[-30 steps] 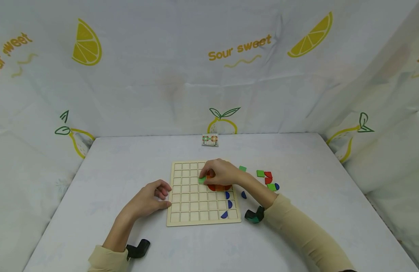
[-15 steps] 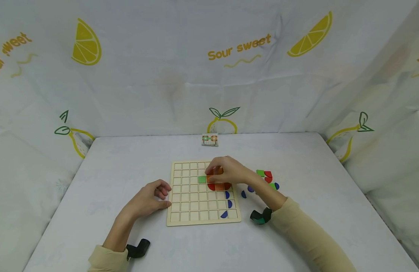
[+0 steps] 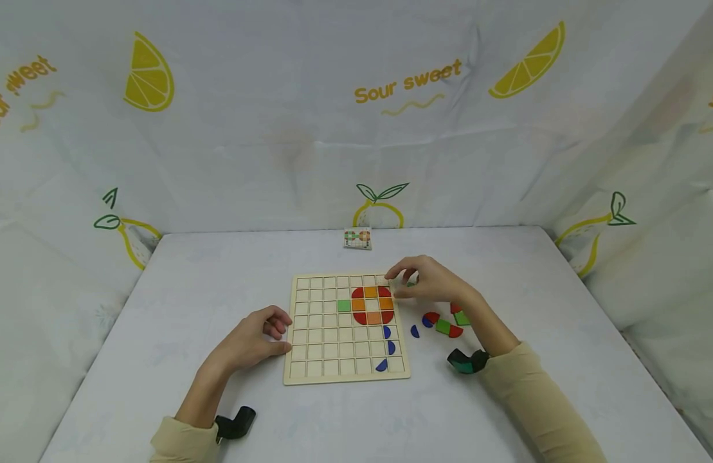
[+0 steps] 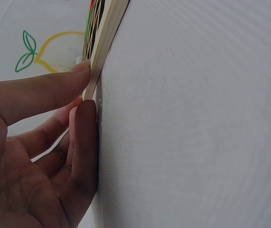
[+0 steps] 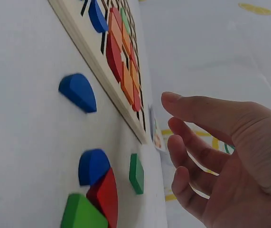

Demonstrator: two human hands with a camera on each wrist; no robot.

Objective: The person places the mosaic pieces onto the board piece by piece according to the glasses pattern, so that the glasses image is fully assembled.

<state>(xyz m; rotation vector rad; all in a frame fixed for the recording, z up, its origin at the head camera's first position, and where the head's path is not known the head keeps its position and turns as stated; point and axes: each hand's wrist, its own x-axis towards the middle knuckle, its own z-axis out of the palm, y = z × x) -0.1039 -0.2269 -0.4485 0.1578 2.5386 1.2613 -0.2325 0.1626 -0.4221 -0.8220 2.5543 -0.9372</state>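
Observation:
A pale wooden grid board [image 3: 315, 350] lies on the table. My left hand [image 3: 252, 337] rests at its left side; in the left wrist view the thumb [image 4: 64, 88] and a fingertip touch the board's edge, fingers loosely bent. My right hand [image 3: 428, 280] hovers at the board's upper right corner, thumb and fingers apart, holding nothing. A green square tile [image 5: 136, 173] lies near it, mostly hidden behind the fingers in the head view. On the board sit a ring of red and orange tiles [image 3: 359, 317], a green square [image 3: 344, 306] to its left, and blue half-circles [image 3: 391, 348] below.
Right of the board lie a loose blue half-circle [image 3: 415, 331] and several red, blue and green pieces [image 3: 443, 327], some hidden under the right forearm. A small pattern card [image 3: 357, 238] stands at the table's back edge, before a lemon-printed cloth [image 3: 246, 161].
My right hand has left the green square on the board, passed over the red and orange ring and moved right, beyond the board's edge. My left hand has stayed put.

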